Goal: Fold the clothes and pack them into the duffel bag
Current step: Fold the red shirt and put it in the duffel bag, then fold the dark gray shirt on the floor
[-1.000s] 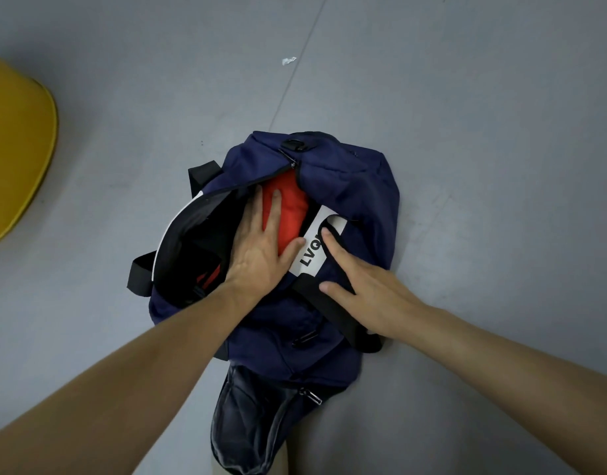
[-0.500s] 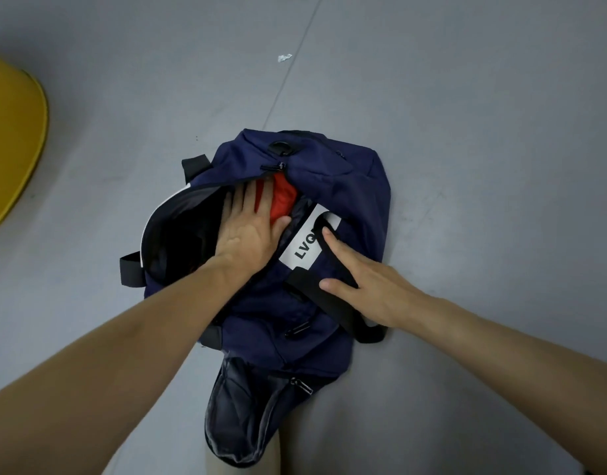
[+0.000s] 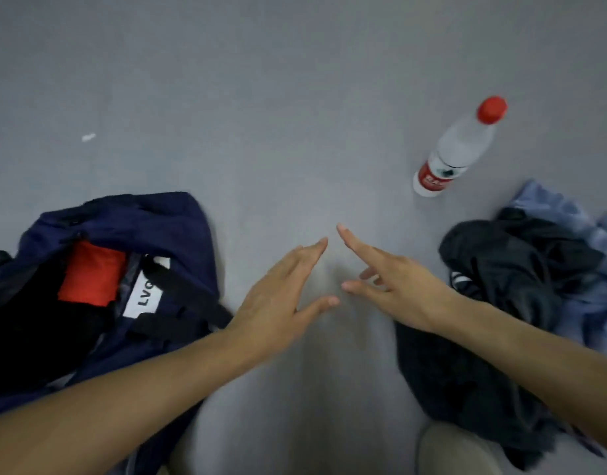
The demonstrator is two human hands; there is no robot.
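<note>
Both hands hang empty over bare grey floor [image 3: 295, 80], fingers spread and slack: the left hand [image 3: 281, 293] just clear of the navy duffel bag [image 3: 178, 234], the right hand [image 3: 394, 286] angled toward the heap of unfolded clothes [image 3: 521, 269] on the person's right. The fingertips nearly meet, holding nothing. Inside the bag's open mouth lies a folded red garment [image 3: 91, 272], beside a white label [image 3: 146, 294]. The dark clothes sit crumpled, with pale blue fabric [image 3: 569, 214] beneath and behind them. A capped water bottle [image 3: 456, 149] stands near the pile. The sensible next step appears to be taking one dark garment alone off the top, lifting it free of the blue fabric, and spreading it flat on the open floor between bag and pile before folding.
</note>
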